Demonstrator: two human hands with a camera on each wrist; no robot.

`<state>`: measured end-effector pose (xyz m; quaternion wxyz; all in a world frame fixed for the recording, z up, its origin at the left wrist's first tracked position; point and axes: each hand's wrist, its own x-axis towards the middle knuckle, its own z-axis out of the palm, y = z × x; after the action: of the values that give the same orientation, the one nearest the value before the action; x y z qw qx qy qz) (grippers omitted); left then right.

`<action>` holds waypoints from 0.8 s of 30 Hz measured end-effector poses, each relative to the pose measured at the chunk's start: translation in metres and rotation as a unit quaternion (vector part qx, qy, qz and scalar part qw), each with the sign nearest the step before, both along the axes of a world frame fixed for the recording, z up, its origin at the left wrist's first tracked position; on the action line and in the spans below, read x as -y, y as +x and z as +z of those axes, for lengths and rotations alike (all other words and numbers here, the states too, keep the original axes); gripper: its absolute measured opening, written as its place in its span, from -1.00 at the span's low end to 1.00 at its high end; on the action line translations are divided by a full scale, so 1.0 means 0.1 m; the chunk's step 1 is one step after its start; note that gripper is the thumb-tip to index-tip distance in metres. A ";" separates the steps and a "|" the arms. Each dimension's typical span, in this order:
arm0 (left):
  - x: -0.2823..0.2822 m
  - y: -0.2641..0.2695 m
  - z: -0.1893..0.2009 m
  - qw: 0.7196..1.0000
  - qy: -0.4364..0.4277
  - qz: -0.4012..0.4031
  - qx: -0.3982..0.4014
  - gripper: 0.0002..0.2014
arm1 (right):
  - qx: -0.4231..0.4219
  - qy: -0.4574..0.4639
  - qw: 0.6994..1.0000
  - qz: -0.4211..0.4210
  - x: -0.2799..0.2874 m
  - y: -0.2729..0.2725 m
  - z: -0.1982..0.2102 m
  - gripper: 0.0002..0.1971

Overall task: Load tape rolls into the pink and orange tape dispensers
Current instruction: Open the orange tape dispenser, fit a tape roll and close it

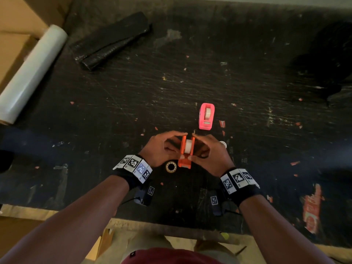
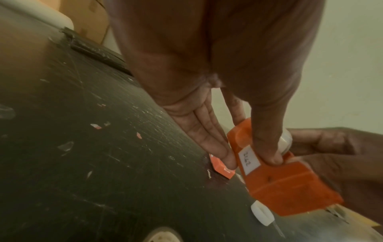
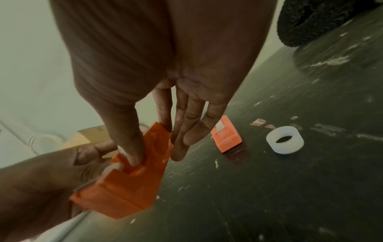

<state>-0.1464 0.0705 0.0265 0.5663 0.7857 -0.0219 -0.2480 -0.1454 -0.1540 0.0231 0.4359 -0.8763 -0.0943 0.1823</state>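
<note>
Just before the loaded pink dispenser [image 1: 206, 116] on the desk [image 1: 247, 73], both hands, left hand [image 1: 162, 147] and right hand [image 1: 208, 152], pinch the orange dispenser [image 1: 186, 152], its roll [image 1: 189, 146] seated between the walls; uneven thumb pressure could unseat it.

Only thing I can actually read is a small white label [image 2: 249, 161] stuck on the side of the orange dispenser [image 2: 286, 185], handwritten, looks like "242" but it's sideways so not 100% sure. The wristbands [image 1: 133, 165] carry black-and-white square code markers, no letters. A red scrap [image 1: 312, 210] on the desk has print too blurry to read.
</note>
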 end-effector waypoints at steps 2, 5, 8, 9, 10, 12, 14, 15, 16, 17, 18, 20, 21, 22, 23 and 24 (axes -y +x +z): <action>0.01 0.09 -0.04 1.000 0.013 0.005 0.012 -0.25 | 0.015 -0.036 0.999 0.011 -0.02 0.11 0.04 -0.25; 0.01 0.33 -0.12 0.997 0.054 0.000 0.049 -0.26 | -0.002 -0.061 0.998 0.005 -0.10 0.34 0.01 -0.36; -0.01 0.63 -0.20 0.991 0.109 -0.018 0.069 -0.27 | -0.007 -0.102 0.995 0.003 -0.18 0.61 -0.03 -0.41; -0.01 0.72 -0.22 0.990 0.120 -0.020 0.072 -0.27 | -0.011 -0.115 0.993 0.004 -0.20 0.71 -0.03 -0.42; -0.02 0.82 -0.25 0.989 0.126 -0.019 0.074 -0.28 | -0.012 -0.128 0.992 0.009 -0.22 0.81 -0.04 -0.42; -0.03 1.01 -0.32 0.987 0.142 -0.019 0.075 -0.29 | -0.010 -0.162 0.987 0.022 -0.27 1.02 -0.05 -0.41; -0.05 1.18 -0.40 0.985 0.157 -0.015 0.073 -0.30 | -0.012 -0.191 0.981 0.033 -0.32 1.21 -0.11 -0.40; -0.05 1.26 -0.44 0.984 0.163 -0.010 0.073 -0.30 | -0.016 -0.201 0.979 0.036 -0.35 1.29 -0.15 -0.41; -0.04 1.33 -0.47 0.982 0.172 -0.007 0.076 -0.31 | -0.017 -0.210 0.977 0.041 -0.37 1.36 -0.19 -0.43; -0.04 1.39 -0.50 0.980 0.181 -0.008 0.083 -0.31 | -0.015 -0.223 0.974 0.047 -0.40 1.42 -0.22 -0.48; -0.03 1.45 -0.53 0.978 0.189 -0.010 0.090 -0.31 | -0.008 -0.238 0.970 0.053 -0.42 1.49 -0.25 -0.55; -0.01 1.56 -0.59 0.977 0.192 -0.013 0.093 -0.31 | 0.005 -0.256 0.965 0.052 -0.46 1.58 -0.30 -0.58; -0.01 1.60 -0.62 0.978 0.187 -0.012 0.086 -0.30 | 0.003 -0.256 0.966 0.044 -0.48 1.61 -0.33 -0.54; -0.02 1.63 -0.66 0.980 0.182 -0.012 0.076 -0.29 | -0.001 -0.254 0.966 0.038 -0.49 1.64 -0.35 -0.51; -0.03 1.65 -0.69 0.982 0.177 -0.012 0.067 -0.28 | -0.005 -0.254 0.967 0.037 -0.50 1.66 -0.37 -0.50; -0.04 1.65 -0.72 0.984 0.169 -0.011 0.056 -0.26 | -0.009 -0.253 0.967 0.040 -0.50 1.67 -0.38 -0.51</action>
<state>0.0190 0.0747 -0.0456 0.4209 0.8823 -0.0199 -0.2098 0.0214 -0.1041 -0.0146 0.1931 -0.9519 -0.0761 0.2256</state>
